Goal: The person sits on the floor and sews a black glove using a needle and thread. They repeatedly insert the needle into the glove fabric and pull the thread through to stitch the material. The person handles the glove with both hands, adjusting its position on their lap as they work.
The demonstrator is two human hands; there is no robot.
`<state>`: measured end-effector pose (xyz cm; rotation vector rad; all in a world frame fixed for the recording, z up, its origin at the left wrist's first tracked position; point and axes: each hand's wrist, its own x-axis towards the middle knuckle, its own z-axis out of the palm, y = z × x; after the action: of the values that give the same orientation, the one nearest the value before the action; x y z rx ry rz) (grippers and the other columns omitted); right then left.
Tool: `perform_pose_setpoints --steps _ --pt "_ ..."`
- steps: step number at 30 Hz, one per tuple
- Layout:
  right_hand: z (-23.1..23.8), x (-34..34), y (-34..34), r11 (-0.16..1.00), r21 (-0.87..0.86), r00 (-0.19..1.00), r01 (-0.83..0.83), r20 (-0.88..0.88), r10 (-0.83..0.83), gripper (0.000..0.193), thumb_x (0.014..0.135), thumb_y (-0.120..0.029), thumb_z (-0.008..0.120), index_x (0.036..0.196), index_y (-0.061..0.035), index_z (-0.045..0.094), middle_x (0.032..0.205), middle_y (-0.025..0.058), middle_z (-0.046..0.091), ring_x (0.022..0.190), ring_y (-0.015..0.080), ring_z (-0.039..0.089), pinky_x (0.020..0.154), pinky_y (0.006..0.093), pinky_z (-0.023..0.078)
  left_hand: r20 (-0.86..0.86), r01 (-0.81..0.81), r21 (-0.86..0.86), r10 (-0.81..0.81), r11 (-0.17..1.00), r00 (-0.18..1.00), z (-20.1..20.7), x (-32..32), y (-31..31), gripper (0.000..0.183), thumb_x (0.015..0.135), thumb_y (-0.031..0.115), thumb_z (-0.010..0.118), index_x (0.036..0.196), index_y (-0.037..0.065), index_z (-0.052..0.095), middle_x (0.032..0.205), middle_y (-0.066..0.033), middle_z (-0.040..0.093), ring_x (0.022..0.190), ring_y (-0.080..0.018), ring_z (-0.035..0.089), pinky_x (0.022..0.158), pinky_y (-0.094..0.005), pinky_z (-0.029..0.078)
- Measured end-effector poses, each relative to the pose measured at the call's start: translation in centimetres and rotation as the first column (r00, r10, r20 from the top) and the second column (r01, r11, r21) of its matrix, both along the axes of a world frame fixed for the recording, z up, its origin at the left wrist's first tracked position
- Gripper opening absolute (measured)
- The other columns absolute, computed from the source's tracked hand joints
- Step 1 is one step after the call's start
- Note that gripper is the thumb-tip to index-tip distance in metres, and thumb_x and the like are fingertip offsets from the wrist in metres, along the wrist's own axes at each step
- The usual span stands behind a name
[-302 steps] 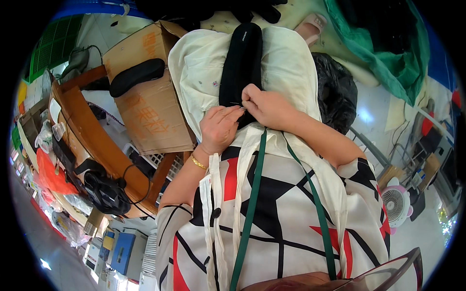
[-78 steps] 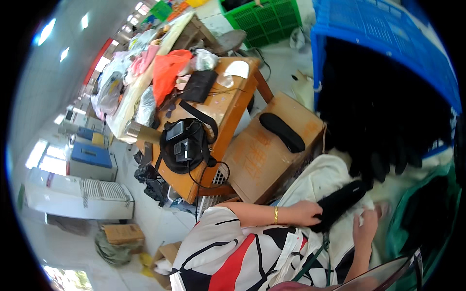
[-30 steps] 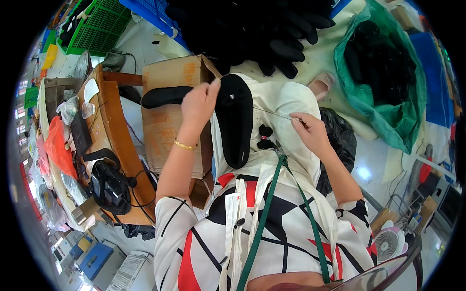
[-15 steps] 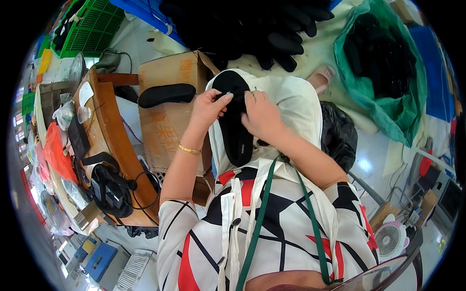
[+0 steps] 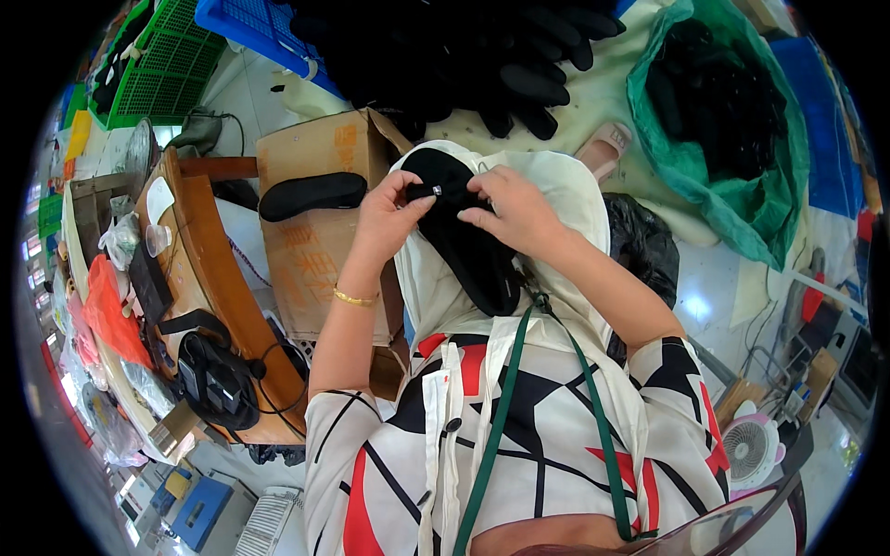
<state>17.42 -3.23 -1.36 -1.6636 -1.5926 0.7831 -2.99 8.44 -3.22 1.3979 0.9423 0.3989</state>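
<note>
A black slipper (image 5: 473, 264) lies slanted across the pale apron (image 5: 565, 259) on my lap, its toe end pointing away from me. My left hand (image 5: 385, 215) pinches the slipper's upper at its left edge, where a tiny shiny white piece shows beside the thumb. On the opposite edge, my right hand (image 5: 516, 215) has its curled fingers on the upper, with the thumb lower down against the slipper. What lies under the fingertips is hidden. Another black slipper (image 5: 313, 195) rests on a cardboard box (image 5: 311, 278) to the left.
A large heap of black slippers (image 5: 445, 56) spreads ahead, beside a blue crate (image 5: 264, 30). At far right stands a green sack (image 5: 742, 227) of black items. A pink sandal (image 5: 604, 148) and black plastic bag (image 5: 642, 246) lie nearer. A wooden table (image 5: 222, 306) flanks me left.
The slipper has turned on my lap, its near end swinging right. My right hand has shifted slightly right, its thumb now spread from the fingers. The left hand keeps its pinch.
</note>
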Motion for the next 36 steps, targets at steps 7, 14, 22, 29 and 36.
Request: perform_pose_setpoints --steps 7,14,22,29,36 --pt "0.5 -0.1 0.7 0.995 -0.071 0.962 -0.072 0.260 0.088 0.019 0.083 -0.020 0.070 0.080 -0.0047 0.059 0.080 0.0109 0.061 0.077 0.0320 0.061 0.067 0.0422 0.050 -0.071 -0.086 -0.174 0.075 0.981 0.995 2.4 1.3 -0.4 0.018 0.092 0.022 0.069 0.093 0.005 0.062 0.075 0.0043 0.058 0.060 -0.0031 0.054 0.053 -0.0181 0.047" --pt "1.2 3.1 2.0 0.973 0.145 0.961 0.181 0.186 -0.207 0.021 0.091 -0.023 0.064 0.083 -0.0036 0.062 0.080 0.0099 0.064 0.076 0.0268 0.064 0.070 0.0359 0.054 -0.073 -0.065 0.137 0.076 0.988 0.994 2.1 1.4 -0.4 0.020 0.093 0.021 0.067 0.089 0.003 0.061 0.073 -0.0006 0.057 0.065 -0.0094 0.056 0.059 -0.0259 0.047" --pt "0.6 -1.8 3.0 0.925 -0.325 -0.378 0.199 -0.896 -0.234 0.032 0.104 -0.034 0.046 0.089 -0.0078 0.056 0.080 0.0040 0.059 0.074 0.0191 0.059 0.085 0.0378 0.050 -0.231 0.232 0.517 -0.127 0.824 0.965 5.0 1.8 0.8 0.015 0.089 0.012 0.068 0.093 0.002 0.058 0.080 -0.0061 0.055 0.074 -0.0146 0.052 0.066 -0.0267 0.044" --pt "-1.1 -1.7 2.0 0.943 -0.330 -0.497 0.033 -0.824 -0.270 0.034 0.105 -0.031 0.041 0.077 -0.0123 0.045 0.065 -0.0008 0.047 0.064 0.0162 0.047 0.075 0.0348 0.047 -0.178 0.090 0.192 -0.056 0.977 0.982 5.2 2.0 0.8 0.018 0.092 0.016 0.067 0.089 0.003 0.054 0.070 -0.0079 0.051 0.061 -0.0182 0.047 0.058 -0.0291 0.042" --pt "0.1 -2.0 1.5 0.896 -0.429 -0.464 0.110 -0.820 -0.336 0.036 0.104 -0.029 0.041 0.072 -0.0126 0.042 0.062 -0.0003 0.042 0.061 0.0159 0.043 0.078 0.0361 0.045 -0.143 0.040 0.656 0.073 0.754 0.987 2.7 2.4 -0.7 0.020 0.094 0.020 0.066 0.088 0.006 0.053 0.066 -0.0119 0.053 0.054 -0.0273 0.050 0.051 -0.0340 0.043"
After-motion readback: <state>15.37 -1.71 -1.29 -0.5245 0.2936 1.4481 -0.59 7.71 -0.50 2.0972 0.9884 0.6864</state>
